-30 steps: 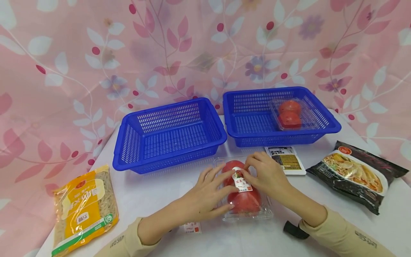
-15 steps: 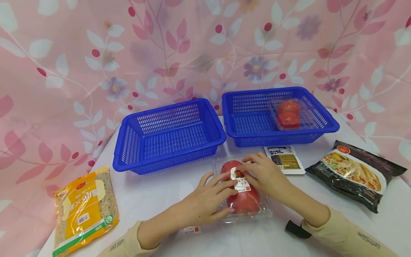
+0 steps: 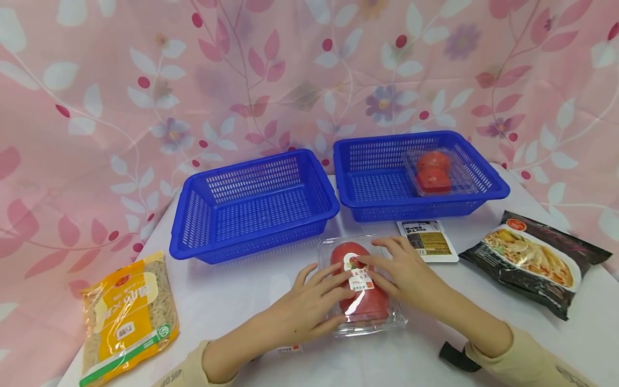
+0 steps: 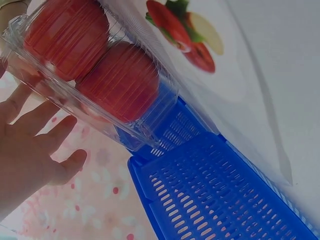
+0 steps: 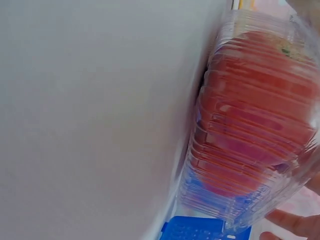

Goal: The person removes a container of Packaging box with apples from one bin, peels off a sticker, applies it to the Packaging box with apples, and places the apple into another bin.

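Observation:
A clear plastic box of tomatoes [image 3: 364,306] lies on the white table in front of me, with a white printed label [image 3: 359,277] on its lid. My left hand [image 3: 309,306] rests along the box's left side, fingers spread and fairly straight over the lid's edge. From the right, my right hand [image 3: 411,274] touches the label and lid with extended fingers. In the left wrist view, two red tomatoes [image 4: 120,80] show through the ribbed wall, beside the spread left fingers. The right wrist view shows the box's other side [image 5: 250,115], with fingertips at its lower right.
Two blue baskets stand behind: the left basket [image 3: 261,228] and the right basket [image 3: 420,204], which holds another tomato box [image 3: 435,172]. A flat white-edged pack [image 3: 427,242] and a black noodle bag [image 3: 537,260] lie right. A yellow bag [image 3: 128,317] lies left.
The right hand's fingers have gone from bunched over the label to more spread, and the hand has drawn slightly down and right. The label looks flatter on the lid. The left hand stays nearly still.

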The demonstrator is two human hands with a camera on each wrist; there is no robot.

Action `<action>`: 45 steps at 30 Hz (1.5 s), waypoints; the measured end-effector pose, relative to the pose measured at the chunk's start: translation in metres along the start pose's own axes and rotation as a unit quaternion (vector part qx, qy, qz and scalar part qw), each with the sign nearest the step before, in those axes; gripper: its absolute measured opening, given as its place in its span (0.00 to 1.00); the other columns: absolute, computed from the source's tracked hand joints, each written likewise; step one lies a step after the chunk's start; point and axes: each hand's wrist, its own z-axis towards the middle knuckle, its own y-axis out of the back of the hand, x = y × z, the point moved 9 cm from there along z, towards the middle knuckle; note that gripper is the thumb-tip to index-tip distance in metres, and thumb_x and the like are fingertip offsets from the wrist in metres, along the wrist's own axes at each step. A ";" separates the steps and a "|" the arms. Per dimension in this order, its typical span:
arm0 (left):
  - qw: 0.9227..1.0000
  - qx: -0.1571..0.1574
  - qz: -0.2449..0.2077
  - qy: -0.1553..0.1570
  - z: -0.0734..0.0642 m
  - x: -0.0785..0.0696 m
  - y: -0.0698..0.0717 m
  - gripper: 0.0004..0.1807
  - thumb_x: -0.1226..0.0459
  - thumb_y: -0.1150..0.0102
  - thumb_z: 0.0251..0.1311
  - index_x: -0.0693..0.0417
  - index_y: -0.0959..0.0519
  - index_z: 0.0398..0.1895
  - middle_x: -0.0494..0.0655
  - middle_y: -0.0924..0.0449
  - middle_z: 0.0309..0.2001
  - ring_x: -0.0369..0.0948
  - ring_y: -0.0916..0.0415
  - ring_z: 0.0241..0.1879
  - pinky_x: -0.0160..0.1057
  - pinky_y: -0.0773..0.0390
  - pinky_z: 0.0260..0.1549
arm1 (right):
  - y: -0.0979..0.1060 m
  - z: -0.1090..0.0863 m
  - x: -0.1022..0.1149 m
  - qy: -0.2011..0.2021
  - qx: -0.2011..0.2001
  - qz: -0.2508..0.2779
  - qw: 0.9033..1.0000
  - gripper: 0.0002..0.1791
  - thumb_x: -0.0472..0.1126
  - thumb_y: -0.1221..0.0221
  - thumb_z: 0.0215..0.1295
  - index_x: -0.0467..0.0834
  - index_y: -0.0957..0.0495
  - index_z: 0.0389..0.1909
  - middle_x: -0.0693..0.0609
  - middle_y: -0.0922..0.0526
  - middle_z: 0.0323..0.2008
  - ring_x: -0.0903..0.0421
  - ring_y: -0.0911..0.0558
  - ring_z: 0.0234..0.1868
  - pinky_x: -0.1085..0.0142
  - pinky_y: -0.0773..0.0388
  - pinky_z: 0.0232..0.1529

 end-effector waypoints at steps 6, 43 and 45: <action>1.000 0.001 -0.009 0.009 -0.002 0.000 -0.004 0.21 0.50 0.54 0.64 0.44 0.33 0.59 0.46 0.42 0.67 0.49 0.53 0.68 0.57 0.46 0.59 | -0.002 -0.006 -0.001 -0.021 0.017 -0.002 1.000 0.19 0.46 0.40 0.57 0.53 0.22 0.52 0.42 0.30 0.55 0.44 0.34 0.54 0.44 0.32 0.51; 0.998 0.023 -0.055 0.014 -0.005 -0.003 -0.010 0.33 0.51 0.50 0.62 0.52 0.45 0.67 0.50 0.51 0.69 0.58 0.65 0.68 0.49 0.39 0.59 | -0.002 -0.019 0.011 -0.059 0.030 0.008 0.998 0.26 0.53 0.38 0.54 0.50 0.25 0.55 0.41 0.29 0.53 0.43 0.21 0.43 0.50 0.22 0.32; 0.998 0.029 -0.054 0.017 -0.004 -0.003 -0.011 0.36 0.49 0.48 0.60 0.51 0.46 0.68 0.50 0.52 0.69 0.59 0.65 0.68 0.48 0.36 0.56 | -0.002 -0.019 0.011 -0.057 0.026 0.013 0.998 0.25 0.53 0.38 0.55 0.49 0.25 0.54 0.41 0.29 0.52 0.43 0.22 0.43 0.50 0.22 0.34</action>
